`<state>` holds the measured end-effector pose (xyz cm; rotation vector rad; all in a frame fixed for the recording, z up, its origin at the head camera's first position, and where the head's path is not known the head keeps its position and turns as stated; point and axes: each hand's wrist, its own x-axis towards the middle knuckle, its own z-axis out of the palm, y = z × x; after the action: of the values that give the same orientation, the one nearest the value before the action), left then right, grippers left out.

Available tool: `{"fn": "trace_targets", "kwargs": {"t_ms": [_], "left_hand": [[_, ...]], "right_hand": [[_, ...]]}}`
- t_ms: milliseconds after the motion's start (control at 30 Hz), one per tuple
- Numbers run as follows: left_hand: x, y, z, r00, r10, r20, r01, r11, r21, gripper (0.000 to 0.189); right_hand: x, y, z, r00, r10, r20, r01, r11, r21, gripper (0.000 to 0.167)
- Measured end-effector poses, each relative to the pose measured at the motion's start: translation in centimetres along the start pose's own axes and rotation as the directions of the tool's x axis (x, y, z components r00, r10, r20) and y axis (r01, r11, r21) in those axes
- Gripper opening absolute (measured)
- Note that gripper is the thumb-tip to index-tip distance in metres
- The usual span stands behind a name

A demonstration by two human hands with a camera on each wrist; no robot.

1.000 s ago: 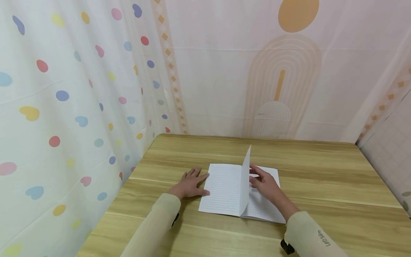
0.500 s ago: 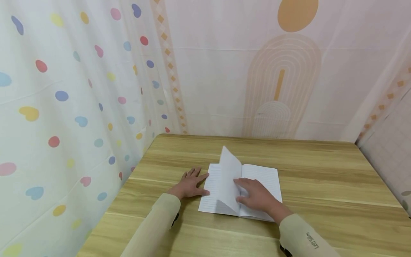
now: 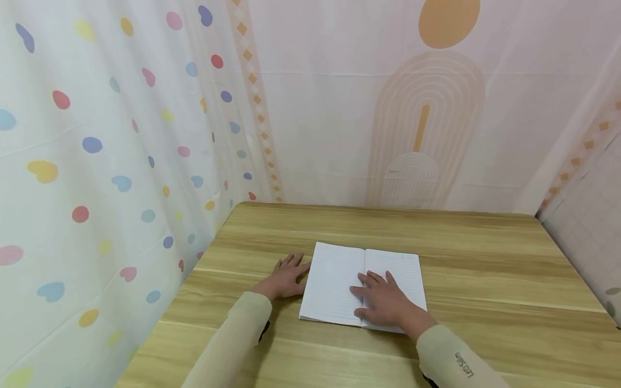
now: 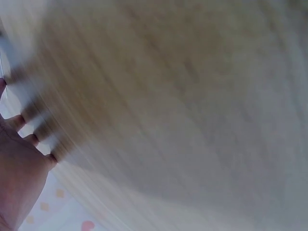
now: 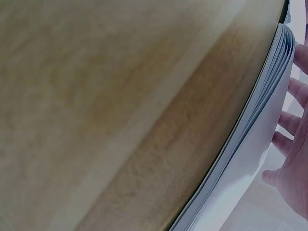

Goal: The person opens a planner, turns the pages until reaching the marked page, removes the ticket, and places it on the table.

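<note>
A notebook with lined white pages (image 3: 335, 280) lies open on the wooden table, both halves spread flat. My right hand (image 3: 385, 304) is over its centre fold and right page, fingers spread and pointing left. In the right wrist view, the fingers of that hand (image 5: 296, 154) are extended close over the page, beside the notebook's layered sheet edges (image 5: 255, 110). At the notebook's left edge my left hand (image 3: 287, 279) rests on the table with fingers spread; the left page covers the tips of its thumb and index finger. The left wrist view shows this hand (image 4: 21, 168) against the wood.
The wood-grain table (image 3: 485, 269) extends around the notebook on all sides. A curtain with coloured dots (image 3: 121, 161) hangs on the left, and a pale patterned curtain (image 3: 330, 124) stands behind the table's back edge.
The raised page has swung from upright over to the left and now lies flat on the left half. My right hand moved left with it; my left hand stayed in place.
</note>
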<state>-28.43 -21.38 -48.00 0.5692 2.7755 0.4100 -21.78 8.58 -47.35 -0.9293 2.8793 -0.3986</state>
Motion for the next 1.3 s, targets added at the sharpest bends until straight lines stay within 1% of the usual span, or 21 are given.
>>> {"fn": "trace_targets", "kwargs": {"t_ms": [133, 267, 333, 500, 567, 633, 700, 800, 933, 1000, 1167, 1300], "left_hand": [[-0.4, -0.3, -0.3, 1.0, 0.022, -0.005, -0.022, 0.999, -0.029, 0.066], [-0.6, -0.4, -0.8, 0.999, 0.046, -0.018, -0.047, 0.995, -0.083, 0.056], [-0.6, -0.3, -0.8, 0.999, 0.042, -0.023, -0.044, 0.995, -0.088, 0.06], [-0.4, -0.1, -0.5, 1.0, 0.017, -0.007, -0.017, 1.0, -0.016, 0.08], [-0.5, -0.1, -0.4, 1.0, 0.01, 0.005, -0.01, 1.0, 0.009, 0.083], [-0.5, 0.0, -0.4, 1.0, 0.007, 0.009, -0.007, 1.0, 0.014, 0.083], [-0.5, 0.0, -0.4, 1.0, 0.008, 0.009, -0.008, 1.0, 0.027, 0.084], [-0.5, 0.1, -0.3, 1.0, 0.014, 0.005, -0.014, 0.999, 0.033, 0.083], [-0.4, 0.1, -0.2, 1.0, 0.012, 0.005, -0.012, 1.0, 0.027, 0.082], [-0.4, 0.1, -0.2, 1.0, 0.011, 0.004, -0.011, 1.0, 0.017, 0.081], [-0.3, 0.0, 0.1, 1.0, 0.008, 0.006, -0.008, 0.999, 0.032, 0.082], [-0.1, -0.2, 0.3, 1.0, 0.009, 0.006, -0.009, 0.999, 0.036, 0.083]], "right_hand": [[0.2, 0.0, 0.2, 1.0, -0.014, 0.004, 0.014, 1.0, -0.01, 0.053], [0.2, 0.0, 0.2, 1.0, -0.019, 0.003, 0.019, 1.0, -0.014, 0.054], [0.3, 0.0, 0.2, 1.0, -0.012, 0.003, 0.012, 1.0, -0.015, 0.054], [0.2, -0.1, 0.0, 1.0, 0.0, -0.005, 0.0, 1.0, 0.001, 0.054], [0.1, 0.0, -0.2, 1.0, 0.004, -0.012, -0.004, 1.0, 0.026, 0.056], [0.0, 0.3, -0.3, 1.0, 0.017, -0.022, -0.016, 0.998, 0.055, 0.058], [-0.1, 0.8, -0.3, 0.998, 0.048, -0.033, -0.046, 0.996, 0.071, 0.06], [-0.3, 2.2, -0.3, 0.993, 0.101, -0.06, -0.097, 0.993, 0.064, 0.06], [-0.7, 4.4, -0.5, 0.982, 0.162, -0.099, -0.158, 0.986, 0.048, 0.058], [-1.0, 5.5, -0.7, 0.975, 0.196, -0.107, -0.192, 0.98, 0.05, 0.058], [-1.8, 7.9, -1.1, 0.949, 0.3, -0.097, -0.294, 0.953, 0.074, 0.06], [-2.4, 9.4, -1.4, 0.926, 0.368, -0.083, -0.358, 0.926, 0.117, 0.069]]}}
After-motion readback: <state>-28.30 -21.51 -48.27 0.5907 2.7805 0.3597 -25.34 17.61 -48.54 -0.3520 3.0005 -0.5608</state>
